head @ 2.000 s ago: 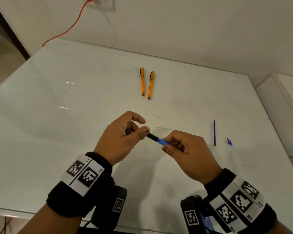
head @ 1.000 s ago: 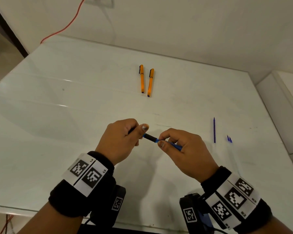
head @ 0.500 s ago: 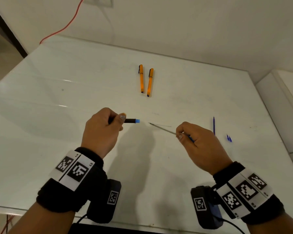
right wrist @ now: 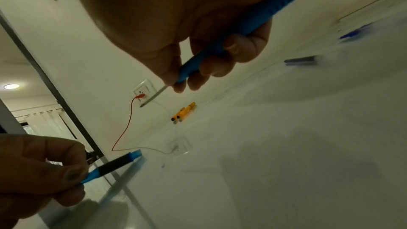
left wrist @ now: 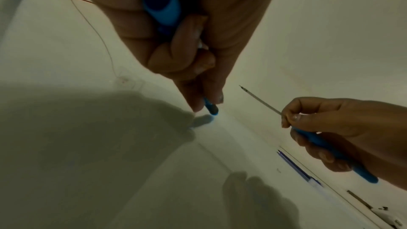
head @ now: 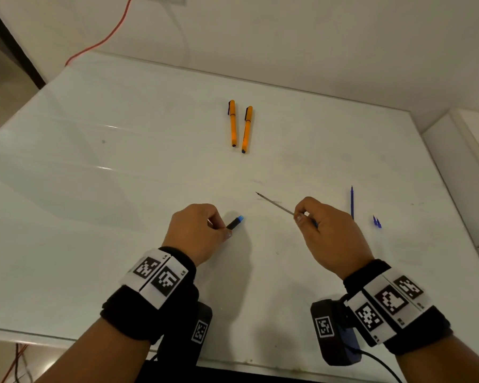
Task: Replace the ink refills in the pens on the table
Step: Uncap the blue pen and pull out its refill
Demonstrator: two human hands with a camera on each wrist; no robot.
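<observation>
Left wristband (head: 161,275): square coded tags, tiny "L4", "L5". Right wristband (head: 390,302): similar tags, lettering illegible.

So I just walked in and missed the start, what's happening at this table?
A person is partway through swapping a pen refill. The left hand grips one half of a blue pen, the half with the black grip. The right hand holds the other blue half, and the thin refill sticks out of it. The two halves are apart. Two orange pens lie side by side farther back on the white table, and a loose blue refill lies to the right.
</observation>
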